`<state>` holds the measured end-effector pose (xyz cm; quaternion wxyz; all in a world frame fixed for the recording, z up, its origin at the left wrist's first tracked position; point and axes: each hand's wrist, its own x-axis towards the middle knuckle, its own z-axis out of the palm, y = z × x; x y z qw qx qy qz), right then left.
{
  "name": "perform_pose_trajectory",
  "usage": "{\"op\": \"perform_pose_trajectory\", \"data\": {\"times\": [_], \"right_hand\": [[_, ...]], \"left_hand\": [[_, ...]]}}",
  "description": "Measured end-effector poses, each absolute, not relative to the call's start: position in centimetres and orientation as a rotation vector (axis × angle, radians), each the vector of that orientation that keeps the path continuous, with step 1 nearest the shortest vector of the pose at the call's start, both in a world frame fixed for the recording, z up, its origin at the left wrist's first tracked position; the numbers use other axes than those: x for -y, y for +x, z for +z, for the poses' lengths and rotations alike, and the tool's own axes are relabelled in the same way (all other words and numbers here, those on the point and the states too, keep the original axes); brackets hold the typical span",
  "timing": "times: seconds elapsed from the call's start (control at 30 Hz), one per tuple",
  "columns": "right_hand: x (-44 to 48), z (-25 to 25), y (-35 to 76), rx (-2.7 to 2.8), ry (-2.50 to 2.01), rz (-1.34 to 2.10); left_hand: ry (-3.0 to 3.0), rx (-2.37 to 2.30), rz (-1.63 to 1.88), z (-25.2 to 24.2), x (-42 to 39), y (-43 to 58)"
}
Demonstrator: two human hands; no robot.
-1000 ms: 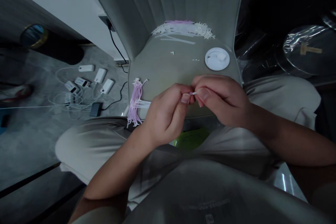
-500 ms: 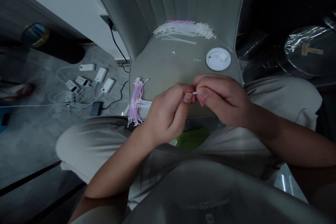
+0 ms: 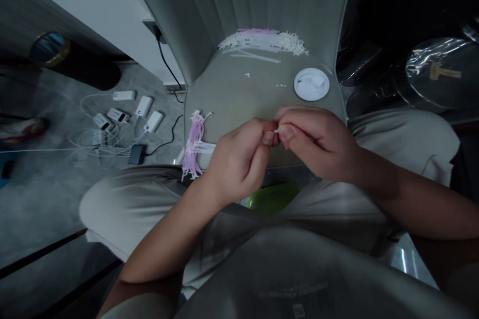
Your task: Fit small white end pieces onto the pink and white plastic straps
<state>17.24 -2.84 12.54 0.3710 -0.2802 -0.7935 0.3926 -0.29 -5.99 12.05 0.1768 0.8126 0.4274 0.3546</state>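
My left hand (image 3: 239, 162) and my right hand (image 3: 316, 144) meet above the grey upholstered seat (image 3: 239, 89), their fingertips pinching a tiny white plastic piece (image 3: 276, 131) between them. Nearest my left hand, a bunch of pink and white plastic strips (image 3: 195, 145) lies at the seat's edge. Farther back, a pile of white and pink strips (image 3: 264, 42) rests against the seat back. A round white lid (image 3: 312, 84) sits beyond my right hand, and a few small white bits (image 3: 247, 75) lie on the seat.
Beige trousers (image 3: 404, 139) cover my legs on both sides, with a green object (image 3: 273, 197) between them. To the left, several white power banks (image 3: 144, 106) and tangled cables lie on the grey floor. Clear plastic wrap (image 3: 436, 65) lies at the right.
My fingers have shifted slightly around the white piece, and less of it shows. The view has drifted slightly, and more of the green object shows below my hands.
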Motion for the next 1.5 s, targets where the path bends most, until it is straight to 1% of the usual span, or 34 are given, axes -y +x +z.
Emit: {"op": "perform_pose_trajectory", "data": {"times": [0.23, 0.5, 0.6, 0.67, 0.77, 0.9, 1.0, 1.17, 1.33, 1.4, 1.5], "right_hand": [[2.8, 12.8, 17.2, 2.107, -0.798, 0.98], [2.7, 12.9, 17.6, 2.235, -0.827, 0.922], [2.8, 12.8, 17.7, 2.239, -0.869, 0.965], [2.9, 12.7, 17.8, 2.195, -0.927, 1.089], [3.0, 12.5, 17.9, 2.004, -1.003, 1.399], [2.7, 12.2, 18.1, 1.725, -0.929, 1.806], [2.4, 12.2, 18.1, 1.633, -0.891, 1.921], [2.4, 12.1, 18.0, 1.747, -0.95, 1.723], [2.5, 12.2, 18.1, 1.847, -0.884, 1.592], [2.4, 12.4, 18.1, 1.909, -0.872, 1.524], [2.4, 12.8, 18.2, 2.062, -0.838, 1.333]], "left_hand": [[2.384, -1.239, 0.903, 11.7, 5.8, -0.7], [2.647, -1.404, 0.635, 12.2, 6.0, -0.8], [2.755, -1.473, 0.535, 12.6, 6.2, -0.6], [2.821, -1.49, 0.514, 12.8, 6.2, -0.6], [2.911, -1.466, 0.549, 13.1, 6.4, -0.7], [2.951, -1.44, 0.566, 13.6, 6.5, -0.8], [2.864, -1.438, 0.584, 13.6, 6.3, -1.1], [2.614, -1.322, 0.834, 13.2, 5.6, -1.7], [2.513, -1.235, 1.041, 13.2, 5.1, -1.7], [2.516, -1.184, 1.062, 13.2, 5.0, -1.6], [2.546, -1.133, 1.02, 13.1, 5.0, -1.7]]}}
